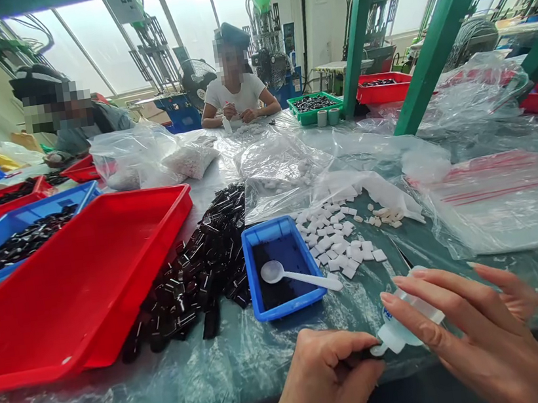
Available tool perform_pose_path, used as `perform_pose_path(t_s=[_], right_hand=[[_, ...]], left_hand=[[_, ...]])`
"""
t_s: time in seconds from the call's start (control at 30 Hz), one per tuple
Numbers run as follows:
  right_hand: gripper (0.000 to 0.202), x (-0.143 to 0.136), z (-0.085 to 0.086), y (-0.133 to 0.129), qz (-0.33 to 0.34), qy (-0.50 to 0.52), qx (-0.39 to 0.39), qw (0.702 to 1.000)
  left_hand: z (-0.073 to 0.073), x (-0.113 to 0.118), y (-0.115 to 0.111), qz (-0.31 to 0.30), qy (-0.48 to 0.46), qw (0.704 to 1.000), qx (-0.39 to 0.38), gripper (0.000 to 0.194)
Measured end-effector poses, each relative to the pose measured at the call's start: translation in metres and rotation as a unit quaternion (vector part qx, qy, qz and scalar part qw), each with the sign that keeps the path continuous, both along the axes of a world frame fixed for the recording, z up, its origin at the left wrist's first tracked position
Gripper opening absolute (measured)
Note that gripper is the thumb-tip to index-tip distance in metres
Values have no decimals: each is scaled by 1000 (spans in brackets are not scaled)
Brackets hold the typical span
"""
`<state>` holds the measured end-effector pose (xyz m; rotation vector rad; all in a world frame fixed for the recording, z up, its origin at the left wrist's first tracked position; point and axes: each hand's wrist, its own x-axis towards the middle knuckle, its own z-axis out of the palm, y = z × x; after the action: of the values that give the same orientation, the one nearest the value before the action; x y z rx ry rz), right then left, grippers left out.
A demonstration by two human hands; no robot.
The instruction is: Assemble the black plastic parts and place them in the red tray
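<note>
My left hand (329, 375) pinches a small black piece (374, 352) between thumb and forefinger, at the table's front edge. Most of that piece is hidden by the fingers. A translucent white squeeze bottle (399, 331) lies tilted in my right hand (483, 322), its nozzle pointing left and meeting the black piece. Just beyond my hands is a small blue tray (290, 309) with dark contents, a white plastic spoon (303, 276) resting across it. Small white squares (336, 242) are scattered right of the tray. A thin pointed metal tool (401, 253) shows partly behind the bottle.
Left of the tray, glossy black pieces (194, 274) lie heaped beside a big red tray (84, 272). Clear plastic bags (507, 203) lie at the right. Green posts (446, 39) rise from the table. One person (237, 93) sits opposite; another person (90, 119) works at the far left.
</note>
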<state>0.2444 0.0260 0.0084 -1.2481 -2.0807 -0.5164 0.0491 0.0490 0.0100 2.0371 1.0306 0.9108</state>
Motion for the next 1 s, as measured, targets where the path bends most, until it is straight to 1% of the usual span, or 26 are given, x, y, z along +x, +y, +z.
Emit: perform_pose_path(t_s=[0.1,0.23,0.4,0.5,0.7,0.87,1.0], right_hand=[[33,0,0,0,-3,-8,4,1000],[33,-3,1,1,-12,-7,21,1000],[34,-4,-1,1,0,-12,23,1000],[36,-5,-1,1,4,-14,21,1000],[34,-7,5,4,14,-21,53,998],[34,-5,9,7,34,-56,51,997],[38,-5,12,9,46,-58,76,994]], left_hand=[[1,0,0,1,0,1000,9,10],[1,0,0,-1,-3,1000,-1,12],[-3,0,0,-21,-26,998,-48,12],[-4,-1,0,-28,-29,997,-59,14],[-2,0,0,-28,-23,997,-61,18],[1,-1,0,-36,-16,996,-85,17],[3,0,0,-44,-11,993,-106,17]])
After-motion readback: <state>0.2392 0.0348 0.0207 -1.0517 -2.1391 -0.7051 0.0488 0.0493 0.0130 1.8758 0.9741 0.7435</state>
